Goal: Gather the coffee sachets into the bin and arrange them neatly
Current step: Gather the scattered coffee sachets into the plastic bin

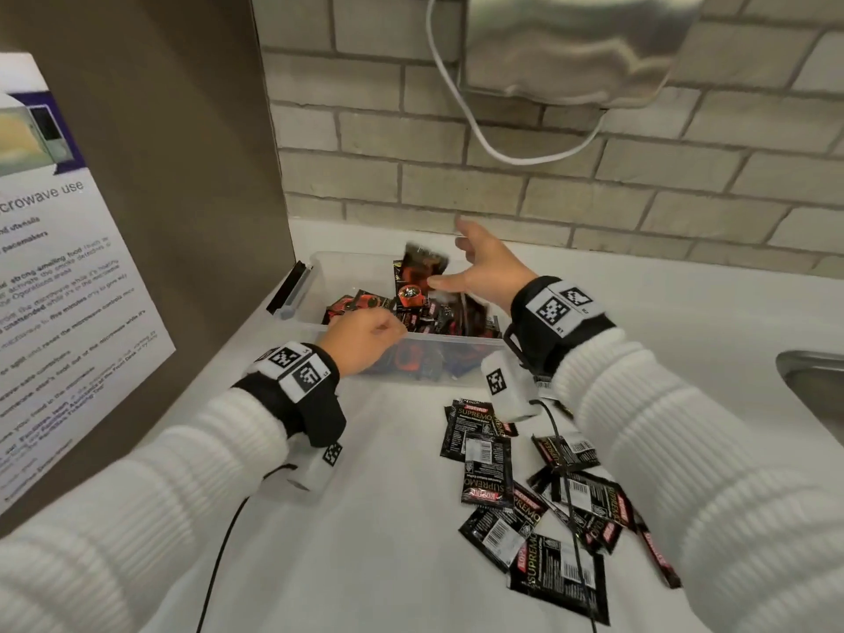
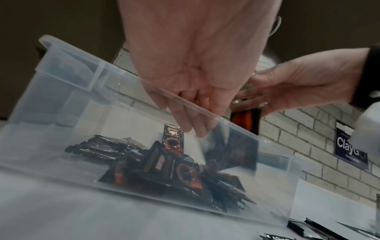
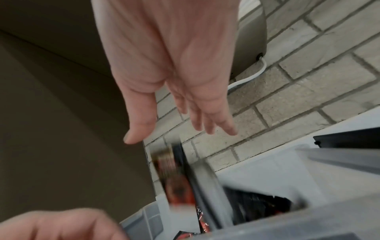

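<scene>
Two hands over clear bin (image 1: 315,285): R hand (image 1: 484,267) splayed, sachets (image 1: 418,271) dropping (blurred); L hand (image 1: 361,342) curled, contents unclear. Next: fetch counter sachets (image 1: 525,486).

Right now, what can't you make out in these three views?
- Sachet below the right hand: motion-blurred in head and right wrist views; print unreadable, contact unclear.
- Left hand fingertips: behind the bin wall in the left wrist view; whether they pinch anything is unclear.
- Sachets on the counter: overlapping, partly under the right sleeve; no exact count.
- Notice: cut off by the head view's left edge.
</scene>
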A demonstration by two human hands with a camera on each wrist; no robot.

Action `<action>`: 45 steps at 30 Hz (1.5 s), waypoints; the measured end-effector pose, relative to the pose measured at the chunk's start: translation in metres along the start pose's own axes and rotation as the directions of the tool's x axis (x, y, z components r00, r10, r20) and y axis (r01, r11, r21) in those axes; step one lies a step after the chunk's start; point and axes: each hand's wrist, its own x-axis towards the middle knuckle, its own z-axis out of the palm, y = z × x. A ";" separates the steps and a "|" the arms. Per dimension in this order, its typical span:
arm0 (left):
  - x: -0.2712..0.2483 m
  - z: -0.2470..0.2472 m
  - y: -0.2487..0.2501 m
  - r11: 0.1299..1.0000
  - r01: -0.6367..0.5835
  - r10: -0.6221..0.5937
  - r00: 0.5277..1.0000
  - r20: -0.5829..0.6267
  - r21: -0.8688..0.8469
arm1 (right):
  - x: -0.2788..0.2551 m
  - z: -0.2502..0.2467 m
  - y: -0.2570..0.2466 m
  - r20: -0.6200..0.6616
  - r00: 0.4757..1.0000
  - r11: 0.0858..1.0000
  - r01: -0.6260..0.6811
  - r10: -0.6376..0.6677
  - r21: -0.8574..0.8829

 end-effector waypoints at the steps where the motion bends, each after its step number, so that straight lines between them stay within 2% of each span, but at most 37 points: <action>1: -0.001 0.001 0.000 0.999 -0.021 0.021 1.000 -0.015 -0.031 | -0.002 -0.001 0.004 0.006 1.000 1.000 -0.014 0.014 -0.020; 5: -0.008 0.008 0.006 0.986 -0.155 0.149 0.985 -0.090 -0.068 | -0.017 -0.013 0.030 -0.136 0.989 0.997 -0.048 0.057 0.062; 8: -0.015 0.020 0.015 0.952 -0.304 0.301 0.945 -0.129 -0.010 | -0.030 -0.033 0.062 -0.321 0.941 0.992 -0.086 0.111 0.090; 10: -0.020 0.031 0.025 0.928 -0.371 0.369 0.927 -0.061 -0.018 | -0.040 -0.046 0.089 -0.427 0.885 0.983 -0.161 0.183 0.087; 12: -0.026 0.045 0.037 0.919 -0.395 0.390 0.913 0.122 0.016 | -0.052 -0.053 0.116 -0.454 0.849 0.951 -0.310 0.269 -0.015; 14: -0.028 0.061 0.046 0.903 -0.411 0.351 0.873 0.338 0.125 | -0.067 -0.052 0.133 -0.296 0.877 0.875 -0.444 0.379 -0.195; 15: -0.028 0.070 0.050 0.893 -0.412 0.310 0.854 0.417 0.182 | -0.075 -0.048 0.138 -0.161 0.888 0.830 -0.460 0.431 -0.314; 17: -0.028 0.085 0.055 0.884 -0.375 0.185 0.828 0.530 0.279 | -0.088 -0.039 0.141 0.076 0.853 0.733 -0.394 0.516 -0.555; 19: -0.029 0.097 0.056 0.877 -0.313 0.031 0.794 0.607 0.365 | -0.096 -0.031 0.140 0.169 0.808 0.656 -0.315 0.565 -0.686; 21: -0.028 0.105 0.055 0.830 -0.322 -0.040 0.779 0.625 0.455 | -0.099 -0.027 0.137 0.150 0.823 0.637 -0.295 0.549 -0.712; 24: -0.024 0.104 0.056 0.823 -0.305 -0.028 0.821 0.571 0.479 | -0.100 -0.022 0.129 0.071 0.867 0.645 -0.310 0.493 -0.699; 26: -0.022 0.100 0.056 0.834 -0.280 -0.022 0.845 0.535 0.476 | -0.102 -0.022 0.128 0.017 0.867 0.626 -0.346 0.498 -0.699; 29: -0.022 0.097 0.051 0.896 -0.225 0.000 0.862 0.508 0.382 | -0.105 -0.023 0.133 0.137 0.779 0.585 -0.329 0.612 -0.741; 30: -0.023 0.096 0.048 0.915 -0.209 0.010 0.867 0.499 0.346 | -0.106 -0.021 0.133 0.161 0.765 0.572 -0.305 0.623 -0.762; 33: -0.024 0.089 0.047 0.927 -0.207 0.039 0.883 0.467 0.314 | -0.108 -0.011 0.129 0.115 0.831 0.567 -0.264 0.545 -0.780; 36: -0.021 0.068 0.054 0.949 -0.191 0.072 0.906 0.417 0.250 | -0.109 -0.005 0.126 0.110 0.871 0.640 -0.260 0.479 -0.723; 39: -0.009 0.035 0.069 0.995 -0.102 0.100 0.946 0.309 -0.012 | -0.109 -0.002 0.125 0.141 0.863 0.703 -0.290 0.485 -0.649; 41: 0.008 0.016 0.075 0.986 -0.051 0.078 0.982 0.171 -0.157 | -0.110 -0.001 0.124 0.164 0.858 0.739 -0.304 0.486 -0.601; 43: 0.024 0.003 0.075 0.972 -0.025 0.022 1.000 -0.013 -0.233 | -0.110 0.000 0.123 0.183 0.861 0.762 -0.298 0.475 -0.574; 45: 0.036 -0.002 0.071 0.978 -0.006 -0.020 0.992 -0.122 -0.211 | -0.109 0.003 0.121 0.201 0.868 0.777 -0.276 0.455 -0.566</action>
